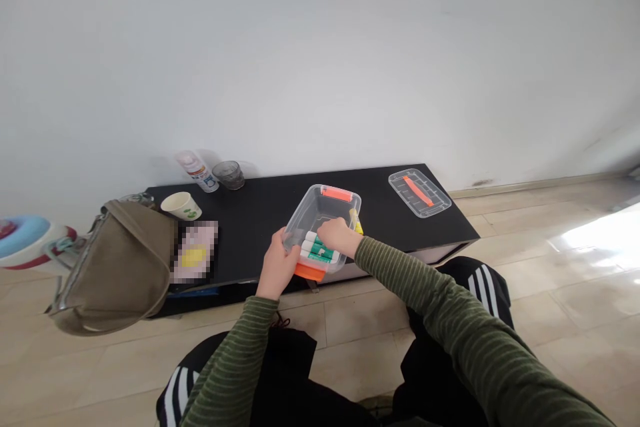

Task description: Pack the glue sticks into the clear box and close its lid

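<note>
A clear plastic storage box (306, 208) with orange latches is tilted over the front part of a low black cabinet. My left hand (278, 263) grips its left side, thumb near the rim. Several white-and-green cylinders (320, 250), which look like glue sticks, lie side by side in the near end of the box. My right hand (339, 235) reaches inside over them with its fingers curled closed; whatever is in those fingers is hidden. A yellow item (356, 221) shows by the box's right side, partly behind my right hand.
The box's clear lid (420, 193) with an orange handle lies at the right on the black cabinet (250, 227). Toward the left are a spray can (197, 171), a dark glass (229, 175), a paper cup (181, 205), a blurred-out flat item (195, 253) and a brown bag (117, 267).
</note>
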A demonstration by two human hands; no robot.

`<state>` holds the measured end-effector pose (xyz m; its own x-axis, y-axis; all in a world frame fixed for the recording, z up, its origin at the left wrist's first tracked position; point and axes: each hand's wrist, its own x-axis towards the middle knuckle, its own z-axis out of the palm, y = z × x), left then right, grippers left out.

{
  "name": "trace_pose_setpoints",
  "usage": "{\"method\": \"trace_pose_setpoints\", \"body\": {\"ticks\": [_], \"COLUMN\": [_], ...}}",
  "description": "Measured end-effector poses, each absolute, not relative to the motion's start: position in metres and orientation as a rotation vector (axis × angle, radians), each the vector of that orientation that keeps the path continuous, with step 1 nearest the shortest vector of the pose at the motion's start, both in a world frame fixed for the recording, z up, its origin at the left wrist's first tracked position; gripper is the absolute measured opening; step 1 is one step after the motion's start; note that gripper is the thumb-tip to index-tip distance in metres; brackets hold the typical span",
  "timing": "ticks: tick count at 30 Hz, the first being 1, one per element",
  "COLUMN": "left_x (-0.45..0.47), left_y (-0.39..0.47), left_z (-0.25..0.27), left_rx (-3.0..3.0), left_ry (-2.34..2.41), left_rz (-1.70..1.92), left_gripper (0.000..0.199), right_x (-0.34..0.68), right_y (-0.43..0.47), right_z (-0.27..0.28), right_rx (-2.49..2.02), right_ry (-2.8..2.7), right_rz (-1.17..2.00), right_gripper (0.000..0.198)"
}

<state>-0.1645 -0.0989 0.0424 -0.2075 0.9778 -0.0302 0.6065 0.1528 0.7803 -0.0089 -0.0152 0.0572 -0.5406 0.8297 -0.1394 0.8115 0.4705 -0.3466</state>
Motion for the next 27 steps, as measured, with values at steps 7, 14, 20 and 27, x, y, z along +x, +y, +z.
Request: {"method": "trace_pose_setpoints", "body": {"ticks": [7,14,20,27], "left_x": [-0.165,-0.163,-0.165,-0.157], "left_y": [-0.097,-0.099,-0.098,-0.077], "left_z": [0.04,0.041,0.04,0.038], "left_rx": [1.473,1.501,1.498,1.55], "left_ry": [1.895,1.918,1.906,1.845], "left_rz": [0.886,0.896,0.9,0.932], "left_gripper": [0.06,0.059,0.06,0.056], "right_x": [0.039,0.111,0.095,0.124], "right_y": [-0.016,-0.002,-0.004,0.0], "right_z": [0.068,0.003,-0.022,0.005], "right_rx": [-1.437,-1.934,-2.092,-2.013], "right_ry": [-2.004,-1.653,-1.989,-1.709], "right_rz": [0.217,0.48,0.558,0.428], "right_gripper": [0.027,0.027,0.032,0.032]}}
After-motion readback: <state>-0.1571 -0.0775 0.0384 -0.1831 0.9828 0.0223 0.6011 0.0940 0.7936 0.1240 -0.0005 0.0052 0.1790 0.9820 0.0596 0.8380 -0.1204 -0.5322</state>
